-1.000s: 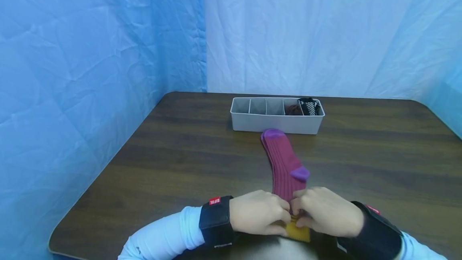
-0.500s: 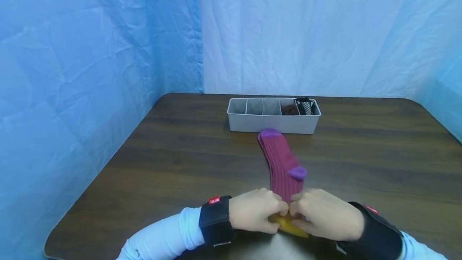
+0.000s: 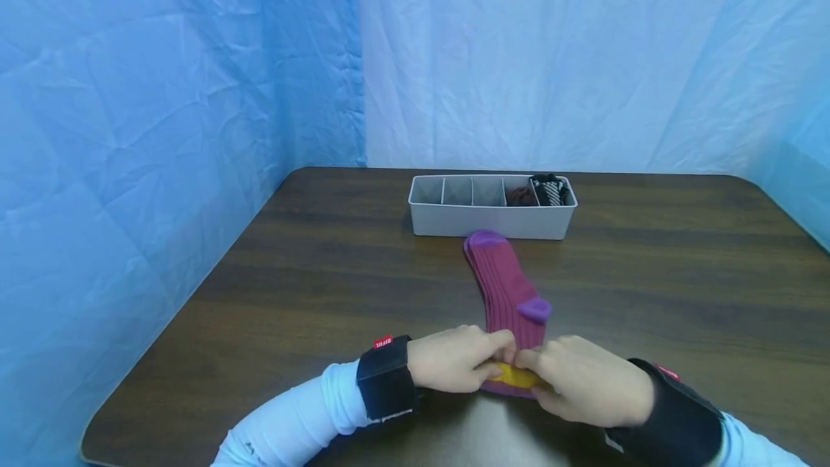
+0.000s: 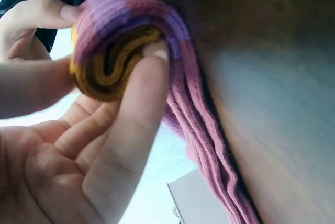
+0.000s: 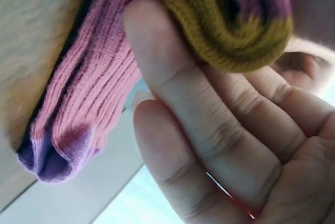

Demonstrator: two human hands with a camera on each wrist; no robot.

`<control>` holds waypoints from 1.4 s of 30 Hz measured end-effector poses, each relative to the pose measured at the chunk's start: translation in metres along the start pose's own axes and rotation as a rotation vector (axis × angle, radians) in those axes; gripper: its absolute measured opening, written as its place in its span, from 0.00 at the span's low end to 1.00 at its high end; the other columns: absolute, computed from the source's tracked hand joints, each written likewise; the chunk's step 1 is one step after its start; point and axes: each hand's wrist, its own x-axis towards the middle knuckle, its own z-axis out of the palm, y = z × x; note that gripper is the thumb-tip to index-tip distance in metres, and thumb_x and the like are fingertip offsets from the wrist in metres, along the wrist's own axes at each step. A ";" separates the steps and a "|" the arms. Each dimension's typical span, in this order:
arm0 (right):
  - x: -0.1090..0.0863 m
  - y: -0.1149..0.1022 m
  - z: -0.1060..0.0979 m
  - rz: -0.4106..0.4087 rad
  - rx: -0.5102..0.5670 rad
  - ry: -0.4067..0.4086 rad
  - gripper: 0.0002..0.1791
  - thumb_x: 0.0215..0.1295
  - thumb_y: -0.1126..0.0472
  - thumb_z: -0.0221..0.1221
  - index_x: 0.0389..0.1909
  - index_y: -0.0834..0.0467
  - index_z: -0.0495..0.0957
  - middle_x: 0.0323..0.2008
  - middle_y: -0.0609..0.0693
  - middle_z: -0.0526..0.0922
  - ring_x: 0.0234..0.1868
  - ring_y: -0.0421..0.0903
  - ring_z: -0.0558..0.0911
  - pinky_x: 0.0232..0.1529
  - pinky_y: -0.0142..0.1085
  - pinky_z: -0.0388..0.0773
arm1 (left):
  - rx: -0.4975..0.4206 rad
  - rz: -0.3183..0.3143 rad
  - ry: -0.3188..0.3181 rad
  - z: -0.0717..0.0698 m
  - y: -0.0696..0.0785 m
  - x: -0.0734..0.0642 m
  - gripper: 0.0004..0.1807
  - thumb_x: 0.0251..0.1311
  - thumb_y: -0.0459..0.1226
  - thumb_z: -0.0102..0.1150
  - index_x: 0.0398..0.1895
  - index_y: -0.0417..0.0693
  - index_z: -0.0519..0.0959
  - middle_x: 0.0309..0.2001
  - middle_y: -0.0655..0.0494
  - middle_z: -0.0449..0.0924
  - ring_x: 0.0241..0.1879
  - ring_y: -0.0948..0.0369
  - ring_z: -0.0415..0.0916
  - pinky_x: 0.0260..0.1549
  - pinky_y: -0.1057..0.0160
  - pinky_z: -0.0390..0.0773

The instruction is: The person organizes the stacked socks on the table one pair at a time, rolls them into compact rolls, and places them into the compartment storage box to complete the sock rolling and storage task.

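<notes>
A pair of ribbed magenta socks (image 3: 502,283) with purple toes and heels lies lengthwise on the table, toes toward the box. Their near end is curled into a roll, the mustard cuff (image 3: 515,375) showing between my hands. My left hand (image 3: 457,359) pinches the roll's left side; in the left wrist view a fingertip sits at the spiral of the folded cuff (image 4: 99,77). At the right side, my right hand (image 3: 586,380) grips the roll, and its fingers lie along the cuff (image 5: 235,48) in the right wrist view.
A light grey divided box (image 3: 486,222) stands behind the socks. Its right compartments hold a brown bundle (image 3: 521,197) and a black-and-white patterned bundle (image 3: 551,191). Blue sheeting (image 3: 194,128) hangs around the dark wooden table (image 3: 324,272).
The cuff end, flat a second ago, has been turned up and rolled toward the toes. Both hands have moved slightly forward with it, the left more than the right.
</notes>
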 end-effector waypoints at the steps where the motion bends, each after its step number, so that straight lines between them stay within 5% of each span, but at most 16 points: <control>1: 0.000 0.000 0.000 -0.005 0.014 -0.011 0.09 0.46 0.66 0.58 0.27 0.52 0.70 0.17 0.35 0.66 0.17 0.28 0.62 0.17 0.21 0.62 | -0.006 -0.011 -0.011 0.000 0.000 0.000 0.06 0.57 0.33 0.46 0.37 0.49 0.64 0.23 0.61 0.69 0.16 0.73 0.63 0.18 0.78 0.66; 6: -0.001 -0.001 -0.001 0.000 0.103 -0.083 0.09 0.50 0.67 0.55 0.30 0.50 0.70 0.18 0.34 0.64 0.17 0.28 0.62 0.19 0.22 0.64 | -0.047 -0.050 -0.070 0.001 0.003 -0.001 0.06 0.58 0.32 0.45 0.37 0.48 0.64 0.21 0.61 0.66 0.14 0.73 0.60 0.15 0.77 0.64; 12: 0.001 0.002 0.000 0.017 0.026 -0.056 0.08 0.49 0.66 0.57 0.28 0.50 0.73 0.22 0.35 0.68 0.21 0.29 0.64 0.23 0.24 0.67 | 0.039 -0.077 -0.053 0.000 0.002 -0.001 0.03 0.58 0.35 0.47 0.35 0.51 0.67 0.21 0.63 0.67 0.16 0.72 0.62 0.16 0.76 0.63; 15: 0.002 0.004 0.001 0.008 -0.016 -0.020 0.05 0.48 0.63 0.59 0.26 0.49 0.75 0.24 0.36 0.68 0.23 0.30 0.65 0.24 0.24 0.67 | 0.153 -0.066 0.000 0.001 0.001 0.001 0.02 0.56 0.37 0.49 0.32 0.53 0.69 0.24 0.65 0.68 0.21 0.72 0.63 0.19 0.77 0.63; 22: 0.005 0.009 0.002 0.099 -0.007 0.040 0.08 0.46 0.62 0.61 0.26 0.51 0.71 0.20 0.36 0.70 0.20 0.29 0.65 0.21 0.24 0.66 | 0.403 0.040 0.237 0.008 0.005 0.002 0.03 0.53 0.36 0.53 0.31 0.54 0.73 0.29 0.64 0.70 0.27 0.73 0.65 0.25 0.82 0.64; 27: 0.005 0.010 0.002 0.116 -0.032 0.073 0.11 0.44 0.61 0.63 0.22 0.50 0.67 0.17 0.36 0.68 0.17 0.30 0.63 0.19 0.23 0.62 | 0.539 0.102 0.245 0.010 0.011 -0.001 0.07 0.51 0.42 0.55 0.34 0.55 0.76 0.31 0.65 0.73 0.31 0.73 0.69 0.30 0.81 0.67; 34: 0.005 0.005 0.002 0.096 -0.081 0.120 0.12 0.43 0.63 0.64 0.20 0.48 0.68 0.20 0.36 0.66 0.20 0.30 0.63 0.22 0.24 0.63 | 0.529 0.086 0.177 0.009 0.012 -0.002 0.19 0.42 0.43 0.63 0.40 0.53 0.74 0.38 0.64 0.74 0.38 0.71 0.71 0.39 0.77 0.68; 42: 0.002 -0.004 0.001 0.053 -0.154 0.174 0.11 0.42 0.52 0.63 0.22 0.49 0.70 0.19 0.34 0.66 0.20 0.29 0.61 0.23 0.25 0.63 | 0.483 0.081 0.231 0.009 0.006 0.001 0.09 0.41 0.38 0.59 0.30 0.52 0.74 0.24 0.66 0.70 0.22 0.74 0.62 0.22 0.80 0.60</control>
